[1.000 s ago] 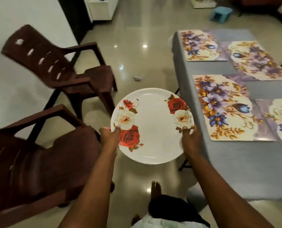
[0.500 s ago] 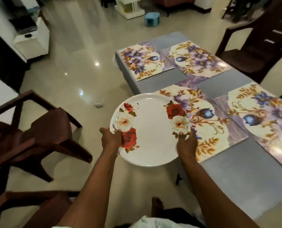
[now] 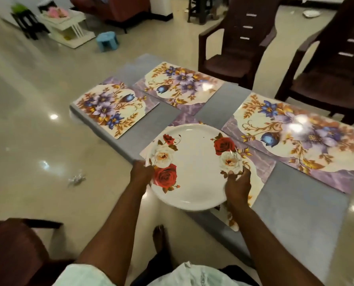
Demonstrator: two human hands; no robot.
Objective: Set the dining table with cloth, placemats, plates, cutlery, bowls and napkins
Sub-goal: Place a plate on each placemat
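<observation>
A white plate (image 3: 194, 168) printed with red and cream roses hangs over the nearest floral placemat (image 3: 260, 168) at the table's near edge. My left hand (image 3: 141, 172) grips its left rim and my right hand (image 3: 238, 183) grips its right rim, thumb on top. The plate hides most of that placemat. Three more floral placemats lie on the grey cloth (image 3: 302, 207): one at the far left (image 3: 114, 109), one at the far middle (image 3: 178, 85), one to the right (image 3: 295, 137).
Two dark brown plastic chairs (image 3: 235, 44) (image 3: 335, 73) stand behind the table. Another brown chair (image 3: 13, 250) is at the lower left. A blue stool (image 3: 107, 41) and a white stand (image 3: 68, 25) sit on the glossy floor, with a crumpled scrap (image 3: 77, 179) nearby.
I have carried the plate rightward from above the floor to over the nearest placemat. The view has swung round toward the table and far chairs.
</observation>
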